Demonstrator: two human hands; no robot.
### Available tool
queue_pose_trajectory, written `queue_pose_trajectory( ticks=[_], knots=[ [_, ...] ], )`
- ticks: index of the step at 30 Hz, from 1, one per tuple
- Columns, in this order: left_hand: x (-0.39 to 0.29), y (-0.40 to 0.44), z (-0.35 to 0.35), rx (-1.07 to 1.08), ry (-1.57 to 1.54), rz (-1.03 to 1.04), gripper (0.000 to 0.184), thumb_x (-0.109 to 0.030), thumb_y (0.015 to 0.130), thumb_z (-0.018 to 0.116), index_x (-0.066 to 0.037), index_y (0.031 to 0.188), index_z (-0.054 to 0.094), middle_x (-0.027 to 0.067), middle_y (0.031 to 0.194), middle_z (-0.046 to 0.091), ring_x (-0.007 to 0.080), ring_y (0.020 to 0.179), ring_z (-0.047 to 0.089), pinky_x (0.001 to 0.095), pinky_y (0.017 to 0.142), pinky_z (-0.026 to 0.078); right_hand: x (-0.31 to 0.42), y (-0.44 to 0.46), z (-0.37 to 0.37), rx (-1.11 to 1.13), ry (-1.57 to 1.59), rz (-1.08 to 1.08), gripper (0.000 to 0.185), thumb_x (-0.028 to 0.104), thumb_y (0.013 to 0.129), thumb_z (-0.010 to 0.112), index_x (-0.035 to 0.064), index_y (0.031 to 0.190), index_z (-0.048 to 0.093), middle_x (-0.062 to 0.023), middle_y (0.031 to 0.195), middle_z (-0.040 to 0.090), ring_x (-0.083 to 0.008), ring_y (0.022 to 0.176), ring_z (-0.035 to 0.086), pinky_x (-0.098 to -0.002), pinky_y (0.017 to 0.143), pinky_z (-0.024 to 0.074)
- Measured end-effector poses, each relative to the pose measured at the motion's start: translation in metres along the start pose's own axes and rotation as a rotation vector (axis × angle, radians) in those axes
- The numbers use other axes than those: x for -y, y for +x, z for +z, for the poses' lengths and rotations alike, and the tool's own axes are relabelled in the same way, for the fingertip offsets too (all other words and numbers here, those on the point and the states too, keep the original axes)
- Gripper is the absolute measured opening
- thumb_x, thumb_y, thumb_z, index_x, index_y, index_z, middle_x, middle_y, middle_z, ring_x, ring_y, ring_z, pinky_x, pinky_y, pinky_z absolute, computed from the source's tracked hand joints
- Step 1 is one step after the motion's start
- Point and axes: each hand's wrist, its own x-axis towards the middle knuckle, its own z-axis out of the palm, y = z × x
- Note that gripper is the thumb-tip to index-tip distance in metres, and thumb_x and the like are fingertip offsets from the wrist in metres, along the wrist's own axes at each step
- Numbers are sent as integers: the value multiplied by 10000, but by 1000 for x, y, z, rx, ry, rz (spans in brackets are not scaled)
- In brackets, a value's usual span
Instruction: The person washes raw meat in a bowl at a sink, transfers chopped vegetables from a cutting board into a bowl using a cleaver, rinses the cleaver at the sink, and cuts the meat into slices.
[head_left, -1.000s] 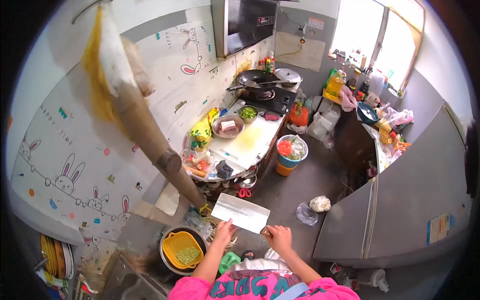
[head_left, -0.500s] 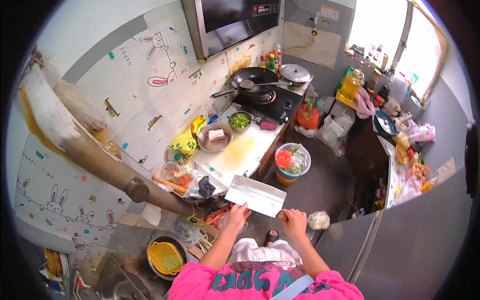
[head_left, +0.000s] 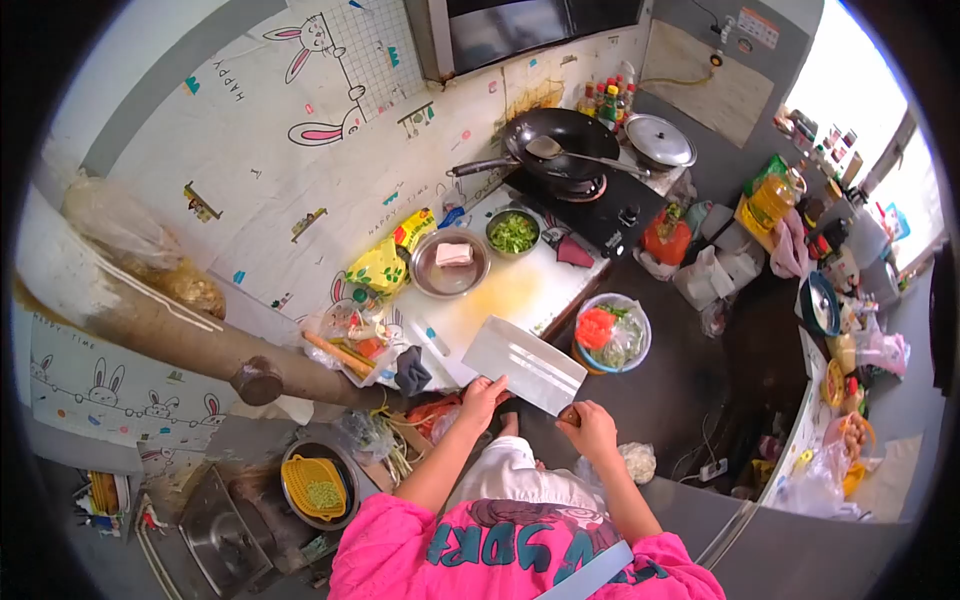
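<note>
I hold a flat, shiny, pale rectangular plate (head_left: pixel 525 362) in front of me, tilted, with bright streaks across it; its exact kind is unclear. My left hand (head_left: pixel 484 400) is closed on its lower left edge. My right hand (head_left: pixel 590 428) is closed at its lower right corner, where a small brown patch shows by the fingers. Beyond the plate is the white counter (head_left: pixel 462 322). On it stand a metal bowl (head_left: pixel 428 284) with a pale block of meat (head_left: pixel 454 254) and a smaller bowl of chopped greens (head_left: pixel 512 232).
A wok (head_left: pixel 590 135) with a spatula sits on the black cooktop (head_left: pixel 640 200). Right of the plate, a bucket (head_left: pixel 645 345) holds bagged vegetables. At lower left are a yellow basket (head_left: pixel 300 480) and a sink (head_left: pixel 225 530). A thick pipe (head_left: pixel 180 320) crosses on the left.
The view has shifted, bringing the counter and cooktop right and nearer. The plate has tilted, its grey, streaked face now showing more. Both hands keep their hold.
</note>
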Motion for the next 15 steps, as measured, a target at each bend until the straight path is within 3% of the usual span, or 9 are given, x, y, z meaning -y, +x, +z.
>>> queue_pose_trajectory(
  ticks=[3,4,15],
  knots=[
    [-3,51,-5,-24,0,-2,99,-146,866,567,-53,891,588,25,823,620,104,701,582,246,656,483,1,44,-5,52,3,40,284,253,646,719,66,832,612,-91,785,591,-300,760,577,-383,654,460],
    [-8,63,0,-92,47,0,171,-229,827,627,-87,763,557,-13,682,579,50,556,508,182,516,424,1,57,-6,76,6,59,287,248,649,716,64,844,611,-93,796,595,-299,761,581,-382,654,461],
    [-79,172,-21,-116,97,-183,188,-188,829,630,-90,738,497,33,738,576,122,662,562,244,613,468,8,183,15,-113,-128,-23,318,223,635,709,53,884,607,-117,767,586,-312,730,576,-397,637,447]
  ],
)
